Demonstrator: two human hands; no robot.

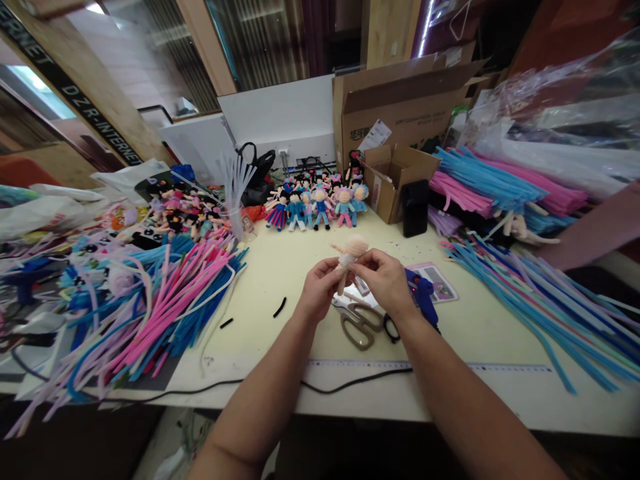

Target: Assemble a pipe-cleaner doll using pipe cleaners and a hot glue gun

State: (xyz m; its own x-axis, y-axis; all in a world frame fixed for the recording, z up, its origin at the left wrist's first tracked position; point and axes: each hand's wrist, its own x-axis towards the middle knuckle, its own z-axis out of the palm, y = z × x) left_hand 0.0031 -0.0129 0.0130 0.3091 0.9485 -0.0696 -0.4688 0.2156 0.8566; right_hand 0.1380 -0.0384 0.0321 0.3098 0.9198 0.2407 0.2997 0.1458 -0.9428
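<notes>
Between my two hands is a small doll (356, 248) with a pale, peach-coloured round head, a white torso and thin limbs. The fingers of my left hand (320, 283) pinch its body from the left. My right hand (387, 280) closes on it from the other side, fingertips near the torso. Below the hands lie scissors (361, 325) with brownish handles, blades partly hidden. Just right of my right hand sits a blue glue gun (424, 293), partly covered by that hand. A printed card (438, 281) lies behind it.
Finished dolls (320, 205) stand in rows at the back, near a cardboard box (395, 177). Fuzzy stems (160, 300) heap on the left, and more stems (540, 300) lie right. A ruler (480, 367) and black cable (345, 387) run along the front. Black scraps (280, 307) lie left.
</notes>
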